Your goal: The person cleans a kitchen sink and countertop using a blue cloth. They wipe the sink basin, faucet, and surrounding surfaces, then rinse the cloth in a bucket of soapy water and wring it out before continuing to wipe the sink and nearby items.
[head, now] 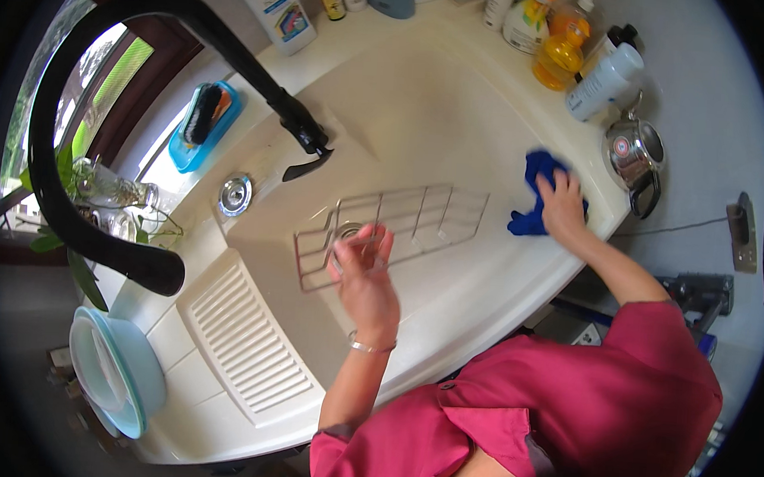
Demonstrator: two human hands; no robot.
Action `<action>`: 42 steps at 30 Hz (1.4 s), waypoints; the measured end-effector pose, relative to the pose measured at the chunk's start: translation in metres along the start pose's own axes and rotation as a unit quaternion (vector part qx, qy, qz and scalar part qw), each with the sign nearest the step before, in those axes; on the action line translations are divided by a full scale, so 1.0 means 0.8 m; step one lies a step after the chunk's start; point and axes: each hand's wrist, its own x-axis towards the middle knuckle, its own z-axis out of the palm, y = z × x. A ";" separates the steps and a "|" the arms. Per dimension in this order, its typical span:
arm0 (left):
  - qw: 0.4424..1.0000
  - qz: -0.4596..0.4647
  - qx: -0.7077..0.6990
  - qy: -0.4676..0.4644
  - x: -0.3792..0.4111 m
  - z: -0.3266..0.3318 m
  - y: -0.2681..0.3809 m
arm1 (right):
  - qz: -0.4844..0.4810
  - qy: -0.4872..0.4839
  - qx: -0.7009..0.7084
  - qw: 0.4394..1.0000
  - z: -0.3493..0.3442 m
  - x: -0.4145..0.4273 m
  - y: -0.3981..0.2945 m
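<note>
A thin metal wire rack (419, 218) slants over the sink basin (441, 105), slightly blurred. My left hand (367, 283), with a bracelet at the wrist, grips it near its left end. Behind the fingers part of the sink drain (350, 231) shows through the wires. On the right side of the sink, by its rim, my right hand (562, 206) clasps a crumpled dark blue cloth (530, 223). The palm and fingers cover part of the cloth.
A black gooseneck faucet (167, 0) arches over the left side. Near it are a blue tray (185, 154) with a brush, a ribbed washboard (247, 335) and light-blue basins (145, 372). Several bottles (557, 56) and a steel pot (630, 148) line the right rim.
</note>
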 end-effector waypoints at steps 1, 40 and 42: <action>1.000 0.019 -0.002 0.000 0.013 0.015 -0.010 | 0.046 -0.206 0.098 0.973 -0.012 -0.009 -0.016; 0.941 -0.092 -0.232 0.230 0.348 0.043 -0.205 | -0.071 -0.315 0.430 0.843 -0.007 -0.005 -0.096; 0.932 -0.092 -0.261 0.234 0.338 0.057 -0.197 | -0.063 -0.329 0.422 0.843 -0.012 -0.004 -0.099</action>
